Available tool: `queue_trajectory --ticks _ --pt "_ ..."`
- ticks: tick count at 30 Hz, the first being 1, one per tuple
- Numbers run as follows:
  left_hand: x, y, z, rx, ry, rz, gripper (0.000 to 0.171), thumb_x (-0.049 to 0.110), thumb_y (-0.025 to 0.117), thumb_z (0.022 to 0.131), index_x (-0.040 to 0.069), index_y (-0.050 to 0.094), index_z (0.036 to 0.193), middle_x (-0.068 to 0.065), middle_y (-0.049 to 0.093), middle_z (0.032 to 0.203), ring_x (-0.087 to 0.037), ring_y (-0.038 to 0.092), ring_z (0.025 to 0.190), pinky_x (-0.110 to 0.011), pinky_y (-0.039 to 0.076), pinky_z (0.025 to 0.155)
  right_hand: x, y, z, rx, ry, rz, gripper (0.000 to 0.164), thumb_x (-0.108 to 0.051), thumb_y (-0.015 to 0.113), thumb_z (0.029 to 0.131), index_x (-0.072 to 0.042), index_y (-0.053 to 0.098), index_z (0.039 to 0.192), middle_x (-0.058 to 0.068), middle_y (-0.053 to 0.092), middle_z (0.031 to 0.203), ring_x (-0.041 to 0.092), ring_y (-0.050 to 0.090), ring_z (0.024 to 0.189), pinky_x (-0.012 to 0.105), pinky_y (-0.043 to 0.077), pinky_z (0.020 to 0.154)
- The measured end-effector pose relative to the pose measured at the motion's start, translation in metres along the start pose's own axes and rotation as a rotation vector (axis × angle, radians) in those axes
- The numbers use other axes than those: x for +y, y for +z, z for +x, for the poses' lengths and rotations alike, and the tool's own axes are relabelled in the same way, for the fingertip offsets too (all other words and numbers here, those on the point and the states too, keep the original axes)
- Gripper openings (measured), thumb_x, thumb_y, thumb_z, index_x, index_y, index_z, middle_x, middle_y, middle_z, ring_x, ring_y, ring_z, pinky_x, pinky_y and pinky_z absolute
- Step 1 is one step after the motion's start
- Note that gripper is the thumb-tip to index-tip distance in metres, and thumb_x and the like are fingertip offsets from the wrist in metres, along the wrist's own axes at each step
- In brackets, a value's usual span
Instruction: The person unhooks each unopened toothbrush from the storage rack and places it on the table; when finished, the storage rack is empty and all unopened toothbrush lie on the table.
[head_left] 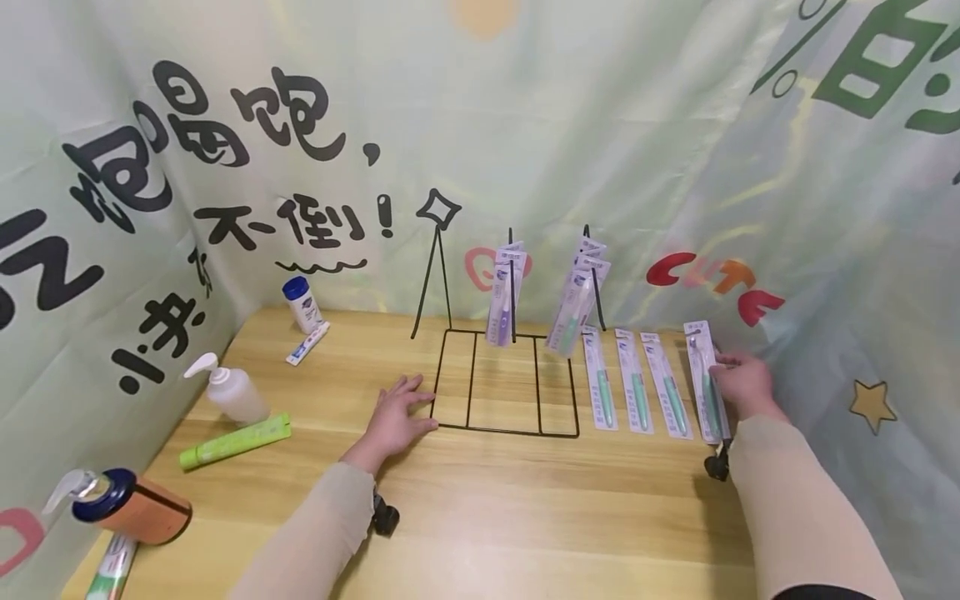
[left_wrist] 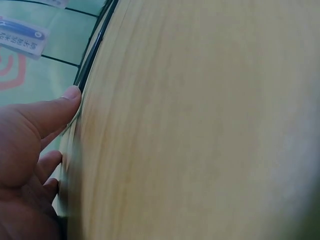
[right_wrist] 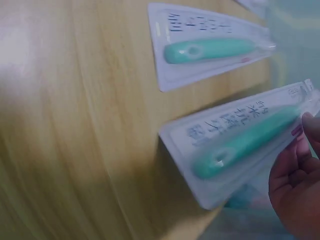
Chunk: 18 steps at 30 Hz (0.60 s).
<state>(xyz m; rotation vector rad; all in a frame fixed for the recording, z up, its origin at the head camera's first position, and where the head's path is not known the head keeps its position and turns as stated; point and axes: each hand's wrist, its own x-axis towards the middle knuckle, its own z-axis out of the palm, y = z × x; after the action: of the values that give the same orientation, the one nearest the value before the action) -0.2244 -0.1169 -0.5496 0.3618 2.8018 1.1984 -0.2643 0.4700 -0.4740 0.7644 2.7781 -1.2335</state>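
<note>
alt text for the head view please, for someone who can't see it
A person's right grip holds a packaged toothbrush beside three more packs on a wooden table, while the left grip touches a black wire rack hung with others. Bottles and tubes sit at left.

This looks like a small shop-style toiletries display inside a curtained-off space. Printed pale-green cloth [head_left: 600, 150] hangs in folds behind and beside a wood-grain table [head_left: 540, 517], with playful black Chinese lettering [head_left: 318, 221] at upper left and the word "CUTE" [head_left: 733, 275] right of centre. Mid-frame, carded toothbrushes [head_left: 501, 317] hang on a black wire rack [head_left: 471, 383]; pump bottles [head_left: 150, 510] and a lime-green tube [head_left: 236, 442] are at the left. The room beyond the cloth is hidden.
</note>
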Motion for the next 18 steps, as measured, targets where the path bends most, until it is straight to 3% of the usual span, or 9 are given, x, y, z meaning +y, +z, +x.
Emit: queue_trajectory --ticks 6,12,15,18 --pt "0.006 -0.004 0.004 -0.012 -0.007 0.012 0.051 0.02 0.087 0.089 0.006 0.071 0.135 -0.017 0.037 0.168 -0.042 0.02 0.159 -0.065 -0.003 0.127 0.008 0.008 0.006 -0.014 0.06 -0.034 0.05 -0.017 0.051 0.107 0.01 0.05 0.149 0.034 0.047 0.148 0.048 0.047 0.128 0.059 0.046 0.1" --pt "0.006 -0.004 0.001 -0.013 -0.022 -0.005 0.052 0.02 0.087 0.089 0.006 0.071 0.136 -0.017 0.036 0.168 -0.042 0.019 0.16 -0.064 -0.003 0.127 -0.004 0.012 0.003 0.025 0.058 -0.114 0.053 -0.021 0.046 0.108 0.011 0.046 0.151 0.035 0.046 0.15 0.049 0.047 0.126 0.06 0.046 0.1" --pt "0.006 -0.003 0.0 -0.006 -0.019 -0.014 0.051 0.019 0.087 0.089 0.005 0.071 0.135 -0.018 0.037 0.168 -0.042 0.019 0.159 -0.065 -0.003 0.127 -0.019 0.014 -0.003 0.061 0.015 -0.147 0.053 -0.024 0.043 0.11 0.008 0.047 0.152 0.034 0.048 0.149 0.05 0.044 0.128 0.064 0.039 0.107" --pt "0.005 -0.002 0.0 -0.001 -0.019 -0.017 0.05 0.018 0.087 0.088 0.005 0.071 0.134 -0.018 0.037 0.168 -0.043 0.02 0.159 -0.065 -0.003 0.127 -0.039 0.018 -0.018 0.1 -0.116 -0.148 0.051 -0.026 0.045 0.11 0.007 0.052 0.149 0.032 0.054 0.142 0.049 0.048 0.124 0.067 0.036 0.109"
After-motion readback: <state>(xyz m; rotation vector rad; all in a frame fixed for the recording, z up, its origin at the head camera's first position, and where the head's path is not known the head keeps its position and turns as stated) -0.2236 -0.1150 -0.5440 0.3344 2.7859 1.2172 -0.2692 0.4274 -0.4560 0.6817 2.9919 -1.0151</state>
